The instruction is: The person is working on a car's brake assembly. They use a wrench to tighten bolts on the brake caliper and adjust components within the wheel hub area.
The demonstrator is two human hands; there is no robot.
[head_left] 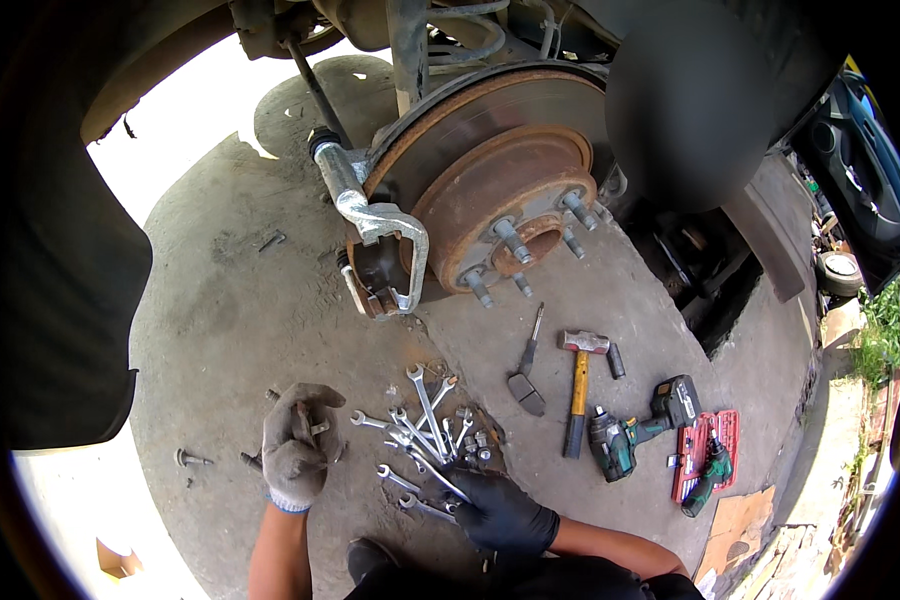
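Observation:
My left hand [295, 460], in a grey work glove, is curled around a dark part with a small metal piece showing near the thumb; most of it is hidden, and its kind is unclear. My right hand [510, 512], in a black glove, grips a long silver wrench [438, 478] that slants up and left over a pile of wrenches [410, 420] on the concrete. Small sockets [482, 446] lie beside that pile. Beyond the hands, a rusty brake disc [500, 170] with bare wheel studs carries a silver caliper bracket [345, 190] on its left side.
Right of the pile lie a screwdriver [533, 335], a brake pad [526, 394], a hammer [579, 390], a black socket [616, 360], a green impact wrench [615, 445], and a smaller green power tool [712, 478] on a red socket case [730, 435]. A bolt [192, 459] lies at left. A floor pit [685, 260] opens at right.

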